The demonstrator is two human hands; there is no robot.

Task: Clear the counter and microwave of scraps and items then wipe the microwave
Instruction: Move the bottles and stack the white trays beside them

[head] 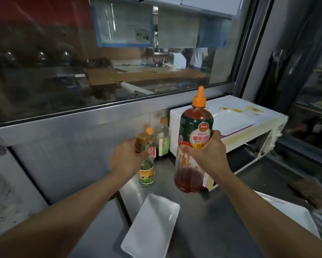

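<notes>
Steel table [221, 216] was mid-clearing: right hand [205, 151] gripped the orange-capped red ketchup bottle [194, 138]; left hand [125, 157] apparently clasped a brown-capped glass bottle [146, 164]. Next, both needed stowing elsewhere.

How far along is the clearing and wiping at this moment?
Early. The right hand holds the ketchup bottle lifted; the left hand grips a small bottle. Left to do: two bottles against the wall, a white tray on the counter, another tray and yellow stains on the microwave.
</notes>
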